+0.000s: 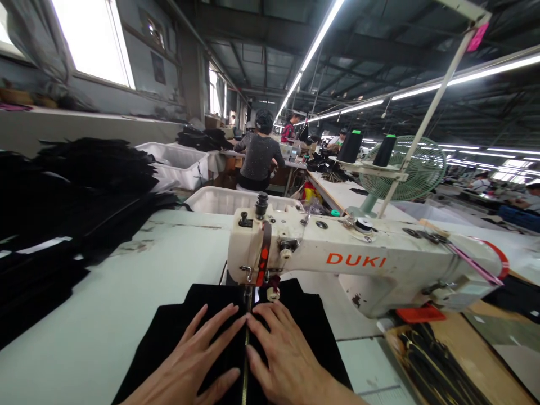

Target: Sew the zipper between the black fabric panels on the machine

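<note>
Black fabric (164,337) lies flat on the pale sewing table, its far edge under the needle end of a white sewing machine (307,253). Down the middle of the cloth runs a zipper (245,371) with gold-coloured teeth, lined up with the presser foot (248,298). My left hand (198,351) rests on the cloth left of the zipper, fingers spread. On the other side my right hand (284,351) presses the cloth flat with fingers extended, its fingertips close to the zipper and the presser foot.
Stacks of black cloth pieces (84,174) cover the table's left side. A box of zippers (439,360) sits at the lower right. White bins (172,160) stand beyond the table, where a person (260,152) sits. Thread cones (351,146) and a green fan (405,169) rise behind the machine.
</note>
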The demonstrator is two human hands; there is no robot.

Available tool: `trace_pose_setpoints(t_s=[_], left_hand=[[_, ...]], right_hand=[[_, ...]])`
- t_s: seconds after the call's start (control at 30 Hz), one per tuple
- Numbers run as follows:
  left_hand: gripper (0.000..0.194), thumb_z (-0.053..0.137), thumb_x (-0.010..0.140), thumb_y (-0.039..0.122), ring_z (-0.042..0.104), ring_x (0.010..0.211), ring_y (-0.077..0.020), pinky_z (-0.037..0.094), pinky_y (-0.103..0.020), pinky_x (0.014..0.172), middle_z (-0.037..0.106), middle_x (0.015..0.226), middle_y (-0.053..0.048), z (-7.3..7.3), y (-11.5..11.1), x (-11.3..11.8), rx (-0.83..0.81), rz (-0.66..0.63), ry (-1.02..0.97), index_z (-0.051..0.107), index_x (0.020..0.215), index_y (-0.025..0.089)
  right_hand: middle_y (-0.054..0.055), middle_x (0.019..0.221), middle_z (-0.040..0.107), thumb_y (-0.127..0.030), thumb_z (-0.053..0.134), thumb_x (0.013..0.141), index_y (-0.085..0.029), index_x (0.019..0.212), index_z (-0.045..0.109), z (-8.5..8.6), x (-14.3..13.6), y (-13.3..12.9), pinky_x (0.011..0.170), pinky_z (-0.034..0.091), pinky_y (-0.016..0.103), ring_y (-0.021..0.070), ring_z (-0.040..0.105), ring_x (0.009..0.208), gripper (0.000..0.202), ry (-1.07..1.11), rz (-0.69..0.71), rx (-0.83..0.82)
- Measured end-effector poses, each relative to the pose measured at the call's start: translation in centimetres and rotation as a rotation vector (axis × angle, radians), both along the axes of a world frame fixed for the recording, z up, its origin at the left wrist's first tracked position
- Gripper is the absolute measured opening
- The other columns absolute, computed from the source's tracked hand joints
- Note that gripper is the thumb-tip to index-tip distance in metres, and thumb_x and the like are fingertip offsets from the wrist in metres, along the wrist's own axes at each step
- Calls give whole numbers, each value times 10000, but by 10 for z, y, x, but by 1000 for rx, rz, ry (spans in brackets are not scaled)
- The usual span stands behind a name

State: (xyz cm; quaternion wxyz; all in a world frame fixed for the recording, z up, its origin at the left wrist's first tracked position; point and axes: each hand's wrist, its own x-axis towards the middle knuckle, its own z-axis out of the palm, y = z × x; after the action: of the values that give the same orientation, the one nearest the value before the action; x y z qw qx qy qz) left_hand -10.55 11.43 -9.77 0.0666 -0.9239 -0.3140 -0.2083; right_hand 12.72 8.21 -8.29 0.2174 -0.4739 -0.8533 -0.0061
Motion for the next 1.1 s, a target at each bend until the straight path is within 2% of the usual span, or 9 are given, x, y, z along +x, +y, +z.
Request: trace_pose_setpoints(t_s=[0.1, 0.2, 0.27, 0.33, 0.4, 0.6, 0.77, 0.87, 1.1], left_hand=[[746, 584, 952, 491, 505, 1306, -365, 569, -467, 895, 452, 1505, -86, -5, -4, -3, 29, -46, 18, 223, 1578, 307], [724, 605, 937, 460, 527, 1286, -384, 593, -469, 857, 457, 1506, -86, -6, -5, -3, 87, -34, 32, 287, 1563, 283], [731, 609, 924, 486, 547, 1264, -402, 610, -479, 822, 482, 1488, -104, -3, -4, -2, 135, -30, 42, 325, 1552, 242], [714, 599, 930, 490, 550, 1274, -379, 590, -491, 878, 500, 1476, -104, 1, -3, 0, 160, -39, 53, 349, 1541, 217], [671, 581, 948, 477, 545, 1293, -337, 557, -485, 950, 508, 1472, -95, 5, -1, 1, 178, -39, 62, 375, 1526, 207], [665, 578, 937, 480, 579, 1261, -316, 568, -472, 939, 522, 1457, -88, 12, 2, 0, 240, -85, 108, 403, 1506, 183], [819, 615, 901, 461, 550, 1297, -285, 511, -429, 1030, 481, 1487, -108, 8, 4, -1, 204, -121, 98, 265, 1558, 120], [875, 633, 880, 479, 552, 1292, -298, 519, -426, 1023, 481, 1487, -109, 5, 6, 0, 193, -126, 86, 230, 1570, 121], [643, 614, 924, 398, 541, 1306, -248, 443, -378, 1105, 537, 1458, -66, 8, 10, 0, 167, -122, 25, 412, 1501, 200]], right_hand=[[64, 1215, 671, -342, 580, 974, -181, 1254, 606, -11, 0, 0, 1144, 407, 411, 226, 606, 1159, 325, 114, 15, 181], [40, 1104, 711, -322, 569, 990, -177, 1148, 641, -16, 0, 1, 1135, 397, 379, 204, 633, 1074, 226, 194, 41, 319], [28, 1030, 720, -305, 555, 995, -187, 1095, 655, -14, -1, 1, 1030, 472, 373, 212, 641, 984, 184, 199, 29, 315], [26, 999, 718, -303, 516, 1012, -189, 1081, 661, -11, -2, 1, 891, 523, 351, 216, 635, 909, 197, 195, 18, 291], [32, 1010, 719, -316, 453, 1039, -179, 1096, 658, -9, -2, 1, 832, 527, 336, 216, 636, 897, 254, 189, 29, 299], [40, 1003, 720, -353, 323, 1074, -172, 1090, 654, -9, -3, 3, 861, 509, 328, 212, 650, 903, 378, 182, 33, 359], [38, 972, 718, -357, 356, 1067, -177, 1074, 649, -11, -4, 4, 850, 516, 321, 208, 650, 878, 344, 188, 50, 364], [34, 963, 717, -354, 355, 1066, -178, 1063, 651, -12, -4, 5, 847, 519, 321, 205, 652, 859, 344, 194, 46, 376], [32, 958, 715, -367, 386, 1057, -188, 1075, 656, -12, -4, 7, 826, 535, 311, 206, 654, 854, 324, 196, 40, 389]])
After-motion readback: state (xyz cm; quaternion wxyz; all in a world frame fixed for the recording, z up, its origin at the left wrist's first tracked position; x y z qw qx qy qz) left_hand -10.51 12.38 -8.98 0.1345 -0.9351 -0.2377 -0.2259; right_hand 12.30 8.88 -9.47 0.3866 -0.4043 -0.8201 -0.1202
